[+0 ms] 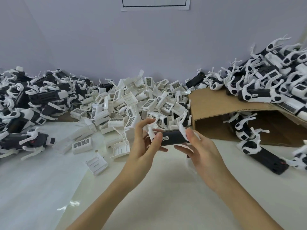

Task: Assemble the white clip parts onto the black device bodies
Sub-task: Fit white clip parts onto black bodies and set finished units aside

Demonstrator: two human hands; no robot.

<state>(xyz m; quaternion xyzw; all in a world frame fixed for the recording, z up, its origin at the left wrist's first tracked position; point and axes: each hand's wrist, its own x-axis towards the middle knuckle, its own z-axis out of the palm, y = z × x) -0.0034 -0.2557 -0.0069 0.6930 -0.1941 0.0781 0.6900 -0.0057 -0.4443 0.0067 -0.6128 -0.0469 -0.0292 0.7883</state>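
A black device body (172,137) with white prongs at both ends lies sideways between my hands, just above the white table. My left hand (146,146) grips its left end, thumb on top near the small white label. My right hand (199,151) holds its right end, fingers over the white prong there. Behind my hands spreads a big pile of loose white clip parts (132,100), many with dark grilles. One white clip (97,163) lies alone on the table to the left.
Heaps of black-and-white devices lie at the left (33,100) and on the right (265,77), over a tipped cardboard box (216,103). More devices (259,151) spill from the box's mouth. The white table (149,188) runs toward me; a pale wall stands behind.
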